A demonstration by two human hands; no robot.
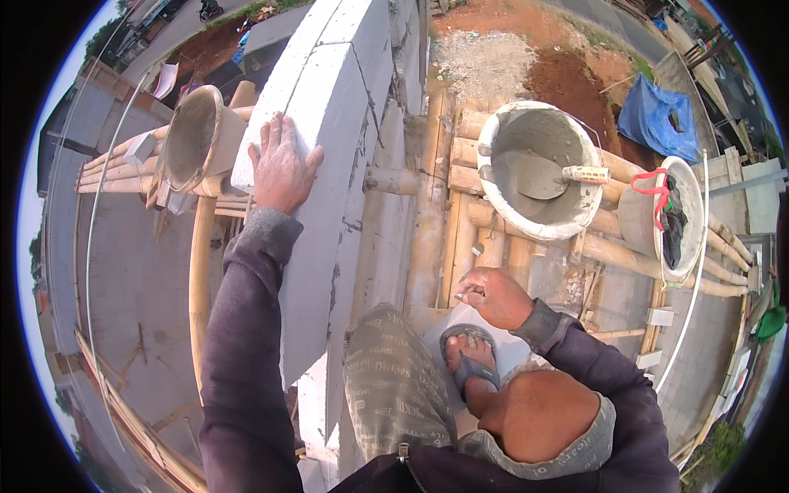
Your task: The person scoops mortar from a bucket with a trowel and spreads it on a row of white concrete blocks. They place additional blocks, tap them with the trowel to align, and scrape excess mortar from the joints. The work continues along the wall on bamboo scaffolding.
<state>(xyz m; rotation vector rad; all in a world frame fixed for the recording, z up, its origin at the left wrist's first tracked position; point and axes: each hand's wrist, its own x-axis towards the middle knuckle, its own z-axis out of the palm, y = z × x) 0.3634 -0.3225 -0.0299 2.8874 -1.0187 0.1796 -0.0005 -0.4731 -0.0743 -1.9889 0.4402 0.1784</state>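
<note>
blue tarp (649, 113), upr R | motorbike (210, 11) on rd (174, 36), far upr L | red-brn dirt (567, 86) by gravel (485, 62)

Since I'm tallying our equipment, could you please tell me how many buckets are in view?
3: the left bucket, left of the white wall; the middle bucket, holding a handled tool; and the right bucket, with a red strap. Others may be hidden.

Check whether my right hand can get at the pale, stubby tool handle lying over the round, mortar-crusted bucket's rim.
Probably yes: your right hand and the bucket are right of the white block wall, with nothing visible barring the tool handle. A small object seemingly held there might hinder gripping.
</note>
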